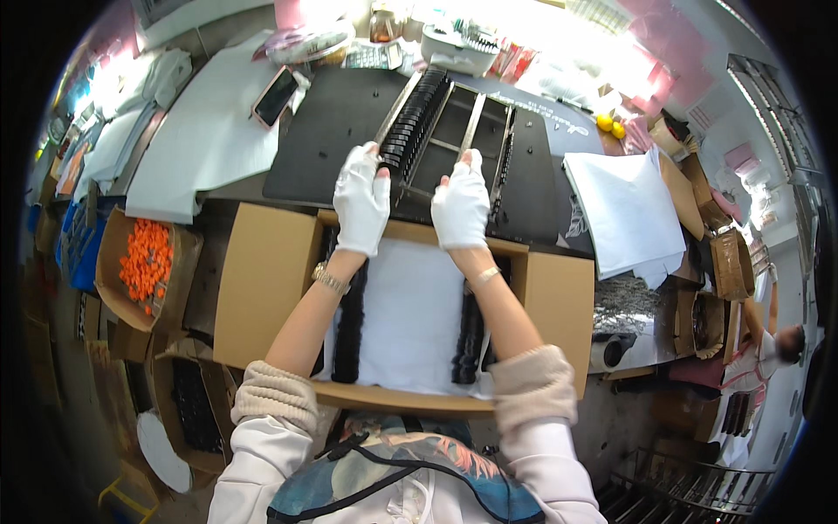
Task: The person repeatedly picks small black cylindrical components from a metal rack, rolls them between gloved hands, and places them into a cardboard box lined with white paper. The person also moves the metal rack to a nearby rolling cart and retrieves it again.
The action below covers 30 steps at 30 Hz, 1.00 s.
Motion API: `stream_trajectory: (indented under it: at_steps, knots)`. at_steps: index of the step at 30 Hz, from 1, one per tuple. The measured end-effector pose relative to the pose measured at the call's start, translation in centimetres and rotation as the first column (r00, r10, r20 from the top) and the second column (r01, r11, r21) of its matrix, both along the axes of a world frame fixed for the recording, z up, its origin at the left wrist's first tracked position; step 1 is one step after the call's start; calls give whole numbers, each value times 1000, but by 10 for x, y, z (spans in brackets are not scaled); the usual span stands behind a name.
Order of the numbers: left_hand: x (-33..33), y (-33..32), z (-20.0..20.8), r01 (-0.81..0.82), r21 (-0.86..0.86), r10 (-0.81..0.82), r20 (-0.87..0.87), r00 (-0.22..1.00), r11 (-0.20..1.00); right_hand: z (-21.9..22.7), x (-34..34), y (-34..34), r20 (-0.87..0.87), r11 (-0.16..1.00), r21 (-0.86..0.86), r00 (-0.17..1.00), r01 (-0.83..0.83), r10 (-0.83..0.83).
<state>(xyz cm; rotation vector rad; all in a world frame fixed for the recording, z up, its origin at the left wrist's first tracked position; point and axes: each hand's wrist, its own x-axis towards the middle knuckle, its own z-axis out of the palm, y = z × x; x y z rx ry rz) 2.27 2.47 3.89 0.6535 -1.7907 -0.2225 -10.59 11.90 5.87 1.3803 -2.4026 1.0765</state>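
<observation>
My left hand (362,201), in a white glove with bare fingertips, is closed on the left rail of a metal rack (422,146). My right hand (461,206), gloved the same way, grips a flat metal bar (475,120) in the rack's middle. Glossy black curved pieces (410,131) stand in a close row along the rack's left side; a thinner dark row lines its right side. The rack is over a black mat (319,131). Beneath my forearms sits an open cardboard box (266,279), with a white sheet (408,319) between two black fuzzy strips (350,327).
Left of the box, a carton (179,271) holds orange pieces (147,262). A phone (275,96) lies on white sheeting (214,131). White paper (624,210) is stacked at right, near two yellow round things (610,125). Another person (758,356) is at far right.
</observation>
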Motion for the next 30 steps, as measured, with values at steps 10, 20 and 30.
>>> stream_trajectory:
  at_steps: [10,20,30]
  knots:
    - [-88,-80,-18,376,376,-376,-74,923,847,-36,-43,-57,632,961,199,724,192,-275]
    - [-257,-240,-14,455,451,-546,89,833,768,-28,-39,-56,721,966,179,644,185,-257]
    - [-294,-267,15,288,648,-547,239,803,705,-33,-39,-58,684,964,202,679,175,-266]
